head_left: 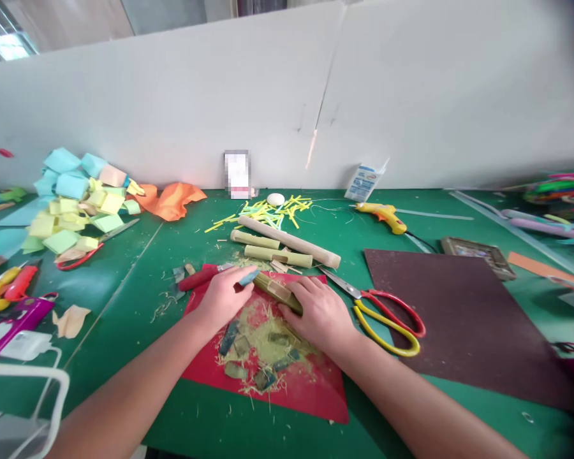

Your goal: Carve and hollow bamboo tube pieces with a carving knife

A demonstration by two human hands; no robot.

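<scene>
My right hand [318, 309] is wrapped over one end of a short bamboo tube [278, 290] with a notch cut in its upper side. Pinched in the fingers of my left hand [224, 294] is a small blue-grey piece of sandpaper [249, 278], touching or very near the tube's far end. Below them a red sheet [316, 389] is strewn with pale dust, shavings and several worn dark pieces. A red-handled tool [198, 279] lies beside my left hand, partly hidden. Just beyond are two more cut bamboo tubes [278, 256] and a longer pale stick [291, 241].
Scissors [387, 312] with red and yellow handles lie to the right, partly on a dark brown board [459, 325]. Further back are a yellow glue gun [385, 217] and yellow strips [291, 210]. Folded paper pieces [71, 217] pile up at left, near a purple device [22, 325].
</scene>
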